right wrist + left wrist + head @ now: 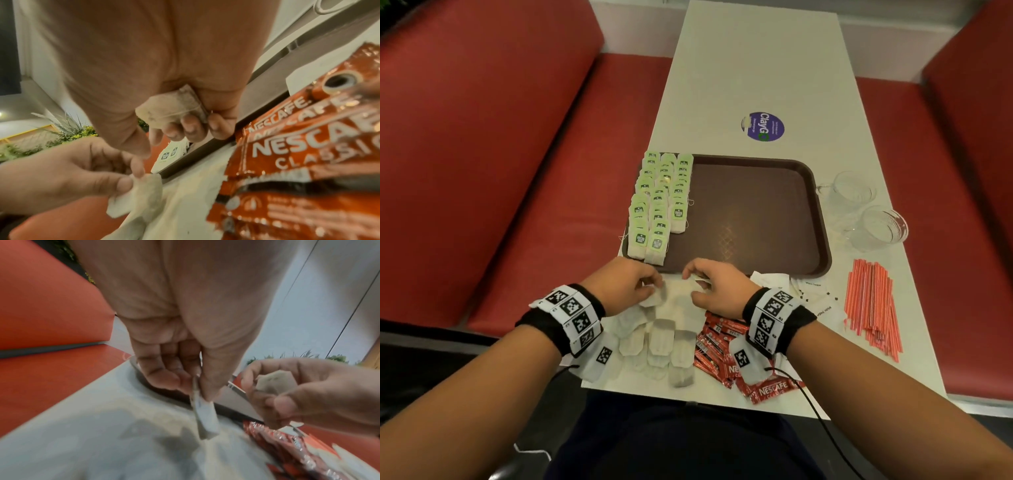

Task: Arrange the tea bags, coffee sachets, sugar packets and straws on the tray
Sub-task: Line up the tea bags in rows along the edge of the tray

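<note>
Tea bags [659, 202] fill only the tray's [774, 219] left edge; my left hand [625, 282] and right hand [714, 286] each pinch another; coffee sachets [726, 346], sugar packets [811, 291], straws [871, 303] still wait on the table [756, 68].

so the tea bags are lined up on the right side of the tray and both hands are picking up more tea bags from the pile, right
Not quite: the head view shows the lined-up tea bags on the left side of the tray, not the right. The rest holds: the left hand and right hand each pinch a tea bag above the pile.
</note>
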Motion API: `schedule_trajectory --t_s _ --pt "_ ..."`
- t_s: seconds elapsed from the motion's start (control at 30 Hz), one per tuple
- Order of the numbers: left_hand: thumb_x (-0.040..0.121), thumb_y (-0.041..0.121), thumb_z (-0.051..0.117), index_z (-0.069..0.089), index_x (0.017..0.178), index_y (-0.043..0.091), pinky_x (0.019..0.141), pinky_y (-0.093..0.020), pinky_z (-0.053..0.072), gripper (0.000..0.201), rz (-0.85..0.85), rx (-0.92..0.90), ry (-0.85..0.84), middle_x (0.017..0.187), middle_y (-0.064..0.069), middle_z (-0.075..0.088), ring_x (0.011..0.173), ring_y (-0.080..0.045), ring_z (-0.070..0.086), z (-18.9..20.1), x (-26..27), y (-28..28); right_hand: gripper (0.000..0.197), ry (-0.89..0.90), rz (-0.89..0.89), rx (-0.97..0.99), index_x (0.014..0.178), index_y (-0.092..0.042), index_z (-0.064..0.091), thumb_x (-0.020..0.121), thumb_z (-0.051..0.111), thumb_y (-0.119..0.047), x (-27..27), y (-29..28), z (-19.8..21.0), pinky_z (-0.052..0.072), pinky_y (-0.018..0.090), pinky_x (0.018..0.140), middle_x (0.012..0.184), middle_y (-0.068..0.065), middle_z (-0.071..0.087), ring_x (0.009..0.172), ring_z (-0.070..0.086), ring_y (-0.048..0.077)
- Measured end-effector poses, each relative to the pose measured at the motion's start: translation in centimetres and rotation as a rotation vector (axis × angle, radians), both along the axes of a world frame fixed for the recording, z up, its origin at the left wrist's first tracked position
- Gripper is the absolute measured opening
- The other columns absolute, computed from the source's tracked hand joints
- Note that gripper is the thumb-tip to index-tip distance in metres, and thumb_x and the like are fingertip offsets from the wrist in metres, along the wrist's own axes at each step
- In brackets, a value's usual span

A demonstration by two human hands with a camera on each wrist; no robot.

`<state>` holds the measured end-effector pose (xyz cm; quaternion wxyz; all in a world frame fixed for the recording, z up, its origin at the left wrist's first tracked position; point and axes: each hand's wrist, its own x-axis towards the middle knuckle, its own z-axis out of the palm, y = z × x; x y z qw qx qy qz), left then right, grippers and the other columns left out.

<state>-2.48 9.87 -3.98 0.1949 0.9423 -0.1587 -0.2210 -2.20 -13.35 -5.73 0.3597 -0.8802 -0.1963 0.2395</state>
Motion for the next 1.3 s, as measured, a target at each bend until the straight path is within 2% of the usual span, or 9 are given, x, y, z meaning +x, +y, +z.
schedule_trajectory --t_s 0.13,0.23,0.37,0.5,0.67,0.83,0.93,1.1,1.3 --pt "0.092 0.017 0.066 0.072 0.098 0.029 0.062 -0.004 0.039 0.014 -0.002 -0.202 0.015 0.077 0.019 0.064 0.07 0.009 0.058 1.4 0.6 -1.5 0.042 -0.09 0.024 -0.02 0.113 -0.026 0.059 0.077 0.08 -0.029 0.3 0.3 0.1 0.048 0.03 0.078 0.103 -0.008 0.061 0.09 0.057 0.014" --pt "0.093 0.013 0.062 0.074 0.098 0.031 0.058 -0.014 0.046 0.022 0.021 -0.268 0.048 0.071 0.008 0.068 0.06 -0.005 0.058 1.8 1.2 -2.4 0.045 -0.161 0.003 -0.032 0.112 -0.023 0.06 0.074 0.083 -0.031 0.7 0.6 0.2 0.048 0.033 0.081 0.104 -0.005 0.06 0.093 0.057 0.017" --pt "0.09 -0.005 0.053 0.076 0.098 0.029 0.077 -0.027 0.056 0.042 0.123 -0.421 0.207 0.083 -0.007 0.074 0.073 -0.016 0.066 1.8 1.9 -2.4 0.03 -0.245 -0.056 0.012 0.106 -0.016 0.068 0.078 0.076 -0.022 1.2 0.5 0.0 0.047 0.033 0.081 0.097 -0.001 0.061 0.09 0.059 0.021" --pt "0.083 0.019 0.079 0.076 0.099 0.032 0.07 -0.025 0.049 0.021 0.059 -0.461 0.142 0.083 -0.003 0.071 0.07 -0.006 0.058 1.7 2.1 -2.3 0.013 -0.237 -0.131 0.089 0.096 -0.014 0.072 0.084 0.071 -0.018 1.6 0.2 0.2 0.046 0.029 0.077 0.09 -0.001 0.063 0.085 0.06 0.018" --pt "0.084 0.037 0.073 0.078 0.09 0.03 0.072 -0.039 0.051 0.01 0.052 -0.453 -0.145 0.088 0.008 0.068 0.077 -0.017 0.062 1.3 3.3 -2.2 0.013 -0.185 -0.129 0.075 0.096 -0.012 0.073 0.087 0.072 -0.022 2.1 -0.1 0.5 0.047 0.032 0.076 0.09 0.001 0.062 0.083 0.06 0.02" --pt "0.089 0.026 0.072 0.078 0.094 0.027 0.079 -0.034 0.054 0.007 0.095 -0.419 -0.194 0.088 0.013 0.071 0.081 -0.011 0.065 1.3 5.1 -2.4 0.009 -0.161 -0.192 0.086 0.097 -0.017 0.067 0.092 0.068 -0.025 2.9 -0.1 0.8 0.04 0.026 0.069 0.084 -0.008 0.06 0.077 0.055 0.011" --pt "0.091 0.026 0.07 0.077 0.102 0.024 0.077 -0.022 0.051 0.013 0.24 -0.339 -0.204 0.085 0.003 0.074 0.081 -0.019 0.067 1.1 6.8 -2.4 0.016 -0.134 -0.271 0.069 0.108 -0.017 0.062 0.096 0.062 -0.028 2.9 -0.4 1.1 0.04 0.026 0.069 0.093 -0.004 0.064 0.079 0.057 0.013" --pt "0.097 0.028 0.062 0.069 0.12 0.018 0.082 -0.025 0.042 0.026 0.126 0.018 -0.115 0.104 0.001 0.071 0.091 -0.013 0.059 -0.5 10.2 -2.7 0.014 -0.021 -0.287 0.081 0.102 -0.014 0.056 0.1 0.052 -0.027 2.7 -1.1 1.5 0.042 0.031 0.066 0.083 -0.003 0.058 0.07 0.052 0.013" --pt "0.095 0.025 0.064 0.069 0.12 0.018 0.092 -0.034 0.052 0.026 0.189 0.096 -0.119 0.11 -0.004 0.071 0.102 -0.023 0.064 -1.4 13.4 -3.5 0.025 0.063 -0.359 0.182 0.105 -0.013 0.057 0.101 0.032 -0.017 2.8 -1.7 1.8 0.038 0.032 0.063 0.077 0.006 0.051 0.066 0.045 0.015"
